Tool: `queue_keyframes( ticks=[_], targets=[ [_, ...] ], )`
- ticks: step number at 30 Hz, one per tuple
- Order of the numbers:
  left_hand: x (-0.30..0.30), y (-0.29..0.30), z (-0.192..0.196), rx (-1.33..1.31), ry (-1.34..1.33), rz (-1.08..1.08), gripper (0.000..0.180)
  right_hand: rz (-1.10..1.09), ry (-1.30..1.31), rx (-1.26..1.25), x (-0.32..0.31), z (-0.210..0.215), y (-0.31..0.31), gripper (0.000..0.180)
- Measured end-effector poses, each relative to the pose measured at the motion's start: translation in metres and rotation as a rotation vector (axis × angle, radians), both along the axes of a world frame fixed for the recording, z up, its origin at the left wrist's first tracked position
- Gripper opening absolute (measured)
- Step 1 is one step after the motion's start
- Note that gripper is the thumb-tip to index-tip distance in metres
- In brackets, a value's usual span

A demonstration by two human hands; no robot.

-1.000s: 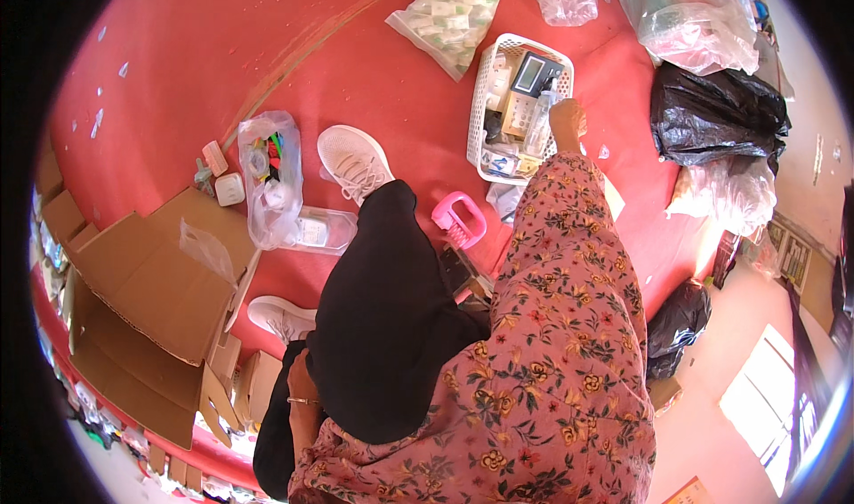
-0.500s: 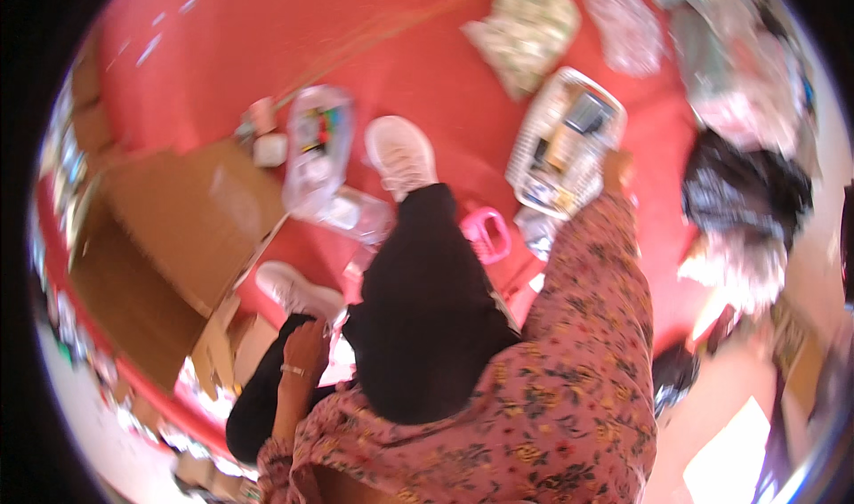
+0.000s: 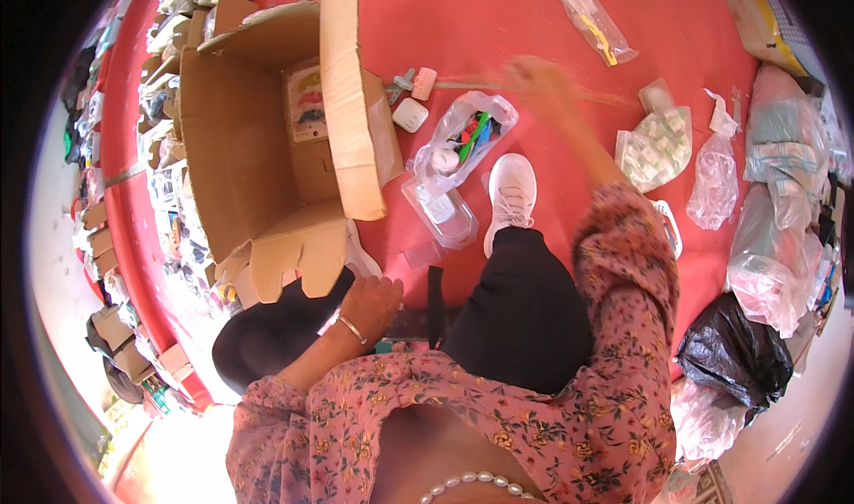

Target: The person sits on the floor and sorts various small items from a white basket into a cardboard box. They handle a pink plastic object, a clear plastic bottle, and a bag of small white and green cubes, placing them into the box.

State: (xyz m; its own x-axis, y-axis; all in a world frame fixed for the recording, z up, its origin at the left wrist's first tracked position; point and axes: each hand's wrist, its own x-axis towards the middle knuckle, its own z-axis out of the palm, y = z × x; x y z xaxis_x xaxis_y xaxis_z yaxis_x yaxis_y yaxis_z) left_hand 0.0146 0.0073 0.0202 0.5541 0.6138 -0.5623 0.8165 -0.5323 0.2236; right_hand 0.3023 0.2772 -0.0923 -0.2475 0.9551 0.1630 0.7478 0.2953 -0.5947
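Seated on red floor beside an open cardboard box (image 3: pixel 267 148), now filling the upper left where a second ago it lay flattened at the frame's edge. Right hand (image 3: pixel 538 77) thrust forward past the white shoe (image 3: pixel 511 197), blurred (grip impossible to tell), above a clear bag of small items (image 3: pixel 463 139). Left hand (image 3: pixel 369 304), loosely open and empty, resting by the box's lower flap. White basket gone from view.

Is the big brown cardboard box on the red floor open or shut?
Open. The brown cardboard box has its flaps folded outward, one standing up on its right side, and the bare inside walls and bottom are visible.
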Motion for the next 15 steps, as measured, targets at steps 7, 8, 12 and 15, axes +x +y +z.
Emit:
queue_keyframes(
  ticks=[7, 8, 12, 15],
  targets=[
    [-0.017, -0.039, -0.036, 0.095, 0.054, -0.026, 0.014, 0.319, -0.325, -0.123, -0.166, -0.103, 0.05, 0.033],
    [-0.024, -0.045, -0.038, 0.082, 0.052, 0.015, 0.014, 0.332, -0.333, -0.061, -0.181, -0.113, 0.046, 0.034],
    [-0.041, -0.047, -0.031, 0.018, 0.023, 0.062, 0.014, 0.253, -0.505, 0.086, -0.209, -0.167, 0.038, 0.022],
    [-0.051, -0.045, -0.024, -0.014, 0.034, 0.089, 0.014, 0.36, -0.602, 0.047, -0.226, -0.151, 0.038, 0.02]
  ],
)
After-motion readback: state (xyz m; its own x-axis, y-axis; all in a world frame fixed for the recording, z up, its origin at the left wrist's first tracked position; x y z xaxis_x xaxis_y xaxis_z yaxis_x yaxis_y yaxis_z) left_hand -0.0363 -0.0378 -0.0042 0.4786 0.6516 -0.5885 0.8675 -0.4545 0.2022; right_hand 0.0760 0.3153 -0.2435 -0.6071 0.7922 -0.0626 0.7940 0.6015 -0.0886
